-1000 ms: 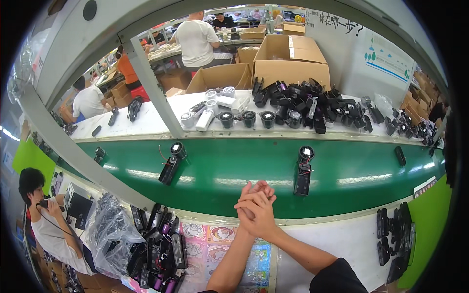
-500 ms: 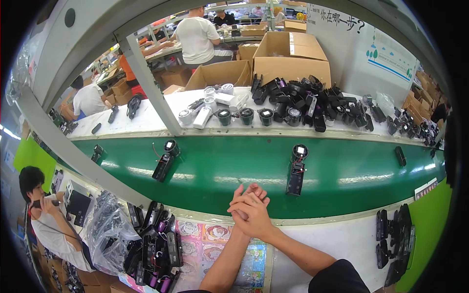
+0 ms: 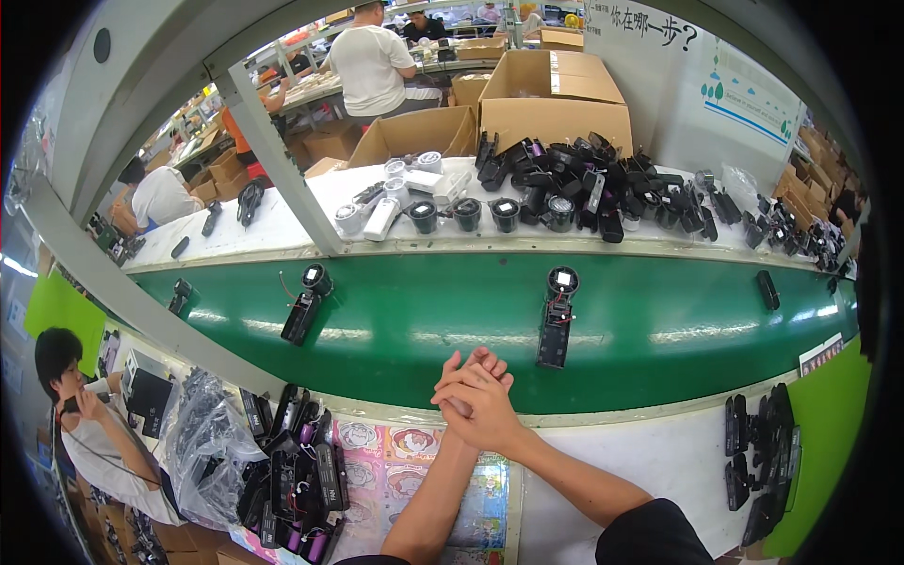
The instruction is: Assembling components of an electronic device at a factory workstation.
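My left hand (image 3: 484,360) and my right hand (image 3: 477,400) are crossed over the near edge of the green conveyor belt. My right hand lies on top, its fingers wrapped across the left one. Beneath it, the left hand's fingers stick out loosely bent and apart; its palm is hidden. No part is visible in either hand. On the belt, just beyond and to the right, lies a black handheld fan body (image 3: 556,328) with a round head and thin wires. Farther left on the belt rests a similar fan body (image 3: 304,313).
Black fan housings (image 3: 299,480) are heaped at my left beside a clear plastic bag (image 3: 212,443). More black housings (image 3: 765,461) stand at the right. Beyond the green belt (image 3: 424,311), a white shelf carries piled parts (image 3: 603,188) and cardboard boxes (image 3: 556,122). A co-worker (image 3: 104,424) sits at left.
The fan bodies on the belt have shifted slightly left. The whole view has moved a little. My hands stay crossed, with the fingers almost unchanged.
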{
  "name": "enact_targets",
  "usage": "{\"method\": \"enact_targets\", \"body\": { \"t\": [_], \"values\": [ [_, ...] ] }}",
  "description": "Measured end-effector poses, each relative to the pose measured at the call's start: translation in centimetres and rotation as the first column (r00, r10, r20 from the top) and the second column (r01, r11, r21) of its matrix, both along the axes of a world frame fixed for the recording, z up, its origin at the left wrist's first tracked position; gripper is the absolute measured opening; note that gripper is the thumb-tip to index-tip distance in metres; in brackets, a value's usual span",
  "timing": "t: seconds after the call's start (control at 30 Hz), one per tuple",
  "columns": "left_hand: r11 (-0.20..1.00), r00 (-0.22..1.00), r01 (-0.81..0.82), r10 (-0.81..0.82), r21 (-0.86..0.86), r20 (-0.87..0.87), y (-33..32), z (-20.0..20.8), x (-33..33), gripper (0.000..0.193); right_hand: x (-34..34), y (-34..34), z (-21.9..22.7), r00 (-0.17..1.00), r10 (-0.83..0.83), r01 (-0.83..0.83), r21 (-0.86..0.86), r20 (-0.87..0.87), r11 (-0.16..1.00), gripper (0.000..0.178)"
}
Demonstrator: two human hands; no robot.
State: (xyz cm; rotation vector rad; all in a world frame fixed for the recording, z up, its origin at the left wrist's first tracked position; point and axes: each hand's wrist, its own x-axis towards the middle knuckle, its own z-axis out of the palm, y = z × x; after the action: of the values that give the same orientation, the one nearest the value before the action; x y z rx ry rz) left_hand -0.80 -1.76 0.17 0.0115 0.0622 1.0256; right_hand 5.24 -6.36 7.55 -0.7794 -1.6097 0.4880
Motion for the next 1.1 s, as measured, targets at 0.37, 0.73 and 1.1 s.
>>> {"method": "enact_targets", "body": {
  "t": [0.37,0.73,1.1],
  "values": [
    [1.0,0.999,0.005,-0.005,0.01,-0.036,0.2,-0.2,0.0,0.037,-0.2,0.1,-0.4,1.0,0.001,-0.001,-0.003,-0.016,1.0,0.014],
    [0.999,0.999,-0.014,0.012,-0.032,-0.046,-0.1,0.3,0.0,0.036,-0.1,0.3,-0.7,1.0,0.012,-0.013,-0.017,-0.026,1.0,0.013],
    [1.0,1.0,0.011,-0.011,-0.011,-0.021,0.1,-0.5,0.0,0.035,-0.2,0.4,-1.0,1.0,0.003,-0.004,-0.027,-0.016,1.0,0.012]
  ]
}}
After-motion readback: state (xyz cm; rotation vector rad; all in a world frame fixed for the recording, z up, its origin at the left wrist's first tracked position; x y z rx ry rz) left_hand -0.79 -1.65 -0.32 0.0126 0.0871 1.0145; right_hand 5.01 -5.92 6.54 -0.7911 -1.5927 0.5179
